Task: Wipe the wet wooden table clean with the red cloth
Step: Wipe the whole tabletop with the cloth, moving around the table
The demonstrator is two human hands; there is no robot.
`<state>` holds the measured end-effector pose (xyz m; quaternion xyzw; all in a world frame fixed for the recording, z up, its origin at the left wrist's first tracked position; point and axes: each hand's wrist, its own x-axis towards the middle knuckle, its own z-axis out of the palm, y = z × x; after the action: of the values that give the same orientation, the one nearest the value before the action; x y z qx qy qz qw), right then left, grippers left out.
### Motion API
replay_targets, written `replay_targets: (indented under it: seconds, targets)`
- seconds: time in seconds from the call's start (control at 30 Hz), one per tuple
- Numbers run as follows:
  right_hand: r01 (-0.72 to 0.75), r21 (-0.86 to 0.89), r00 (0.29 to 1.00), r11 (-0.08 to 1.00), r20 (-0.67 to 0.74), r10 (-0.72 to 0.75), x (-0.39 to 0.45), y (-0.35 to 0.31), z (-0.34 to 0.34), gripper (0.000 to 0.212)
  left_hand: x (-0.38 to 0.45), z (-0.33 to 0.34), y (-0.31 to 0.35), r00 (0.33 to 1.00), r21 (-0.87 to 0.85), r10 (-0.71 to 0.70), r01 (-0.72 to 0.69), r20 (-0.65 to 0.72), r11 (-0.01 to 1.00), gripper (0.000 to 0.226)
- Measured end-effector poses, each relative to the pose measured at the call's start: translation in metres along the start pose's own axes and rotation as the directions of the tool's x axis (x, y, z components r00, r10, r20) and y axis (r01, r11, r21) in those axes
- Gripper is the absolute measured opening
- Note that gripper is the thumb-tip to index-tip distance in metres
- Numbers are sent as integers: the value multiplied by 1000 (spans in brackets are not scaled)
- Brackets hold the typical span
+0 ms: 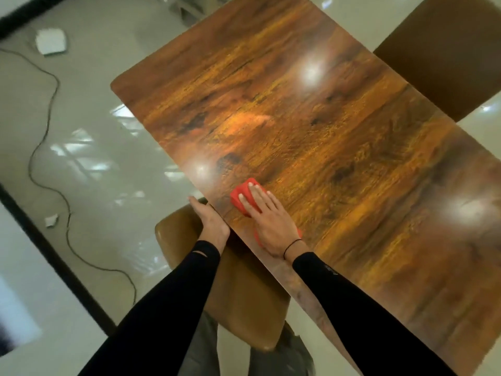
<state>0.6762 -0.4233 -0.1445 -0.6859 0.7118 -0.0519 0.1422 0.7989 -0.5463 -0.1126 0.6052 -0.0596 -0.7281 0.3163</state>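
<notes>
Glossy wood table (pixel 311 126), red cloth (pixel 242 198).

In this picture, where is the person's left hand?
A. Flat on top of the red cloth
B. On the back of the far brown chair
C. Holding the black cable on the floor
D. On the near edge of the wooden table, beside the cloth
D: the left hand rests against the edge of the brown wooden table, while the right hand presses the folded red cloth flat on the tabletop.

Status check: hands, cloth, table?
Right hand flat, pressing red cloth on wooden table. Left hand braced on table's near edge, holding nothing. Nothing else on the tabletop.
</notes>
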Motion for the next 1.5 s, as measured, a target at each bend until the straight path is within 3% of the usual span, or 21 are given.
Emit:
replay_targets:
  seconds: [0.13,0.23,0.4,0.5,0.63,0.77,0.83,0.97,1.07,1.3,1.4,1.5]
  targets:
    - [196,-13,980,981,49,-195,-26,-13,8,67,-20,-11,-16,999,13,-8,9,-41,1000,99]
    - [282,-36,957,959,86,-278,-47,-9,10,73,-34,-18,-24,995,30,-46,49,-88,998,101]
    - [476,-46,863,878,214,-457,-58,32,-3,77,-41,-28,-39,990,13,-108,110,-86,994,104]
    - [392,-45,908,919,180,-378,-42,56,-17,89,-41,-30,-44,986,5,-150,151,-73,988,107]
    - [70,-31,995,997,67,-68,0,61,-31,80,-37,-34,-48,978,-1,-188,189,-86,982,107]
    - [-258,-18,965,966,-48,257,32,28,-26,78,-35,-39,-54,971,-7,-229,229,-62,973,107]
    - [-193,-37,981,980,-43,192,30,14,-18,82,-34,-41,-56,966,-8,-252,252,-53,968,107]
    - [139,-65,990,988,31,-137,-14,7,-2,84,-34,-44,-61,967,-20,-254,254,-29,967,106]
    - [242,-66,967,968,98,-235,-66,0,10,75,-37,-43,-66,974,-27,-219,218,-55,976,104]
    - [420,-165,900,892,200,-387,-130,30,13,88,-51,-42,-93,971,-3,-222,222,-87,975,100]
    - [423,-118,895,898,210,-394,-119,58,1,92,-60,-36,-106,968,1,-229,230,-103,973,104]
    - [271,-67,956,960,133,-260,-98,92,-18,90,-70,-26,-118,966,-32,-220,218,-133,975,106]
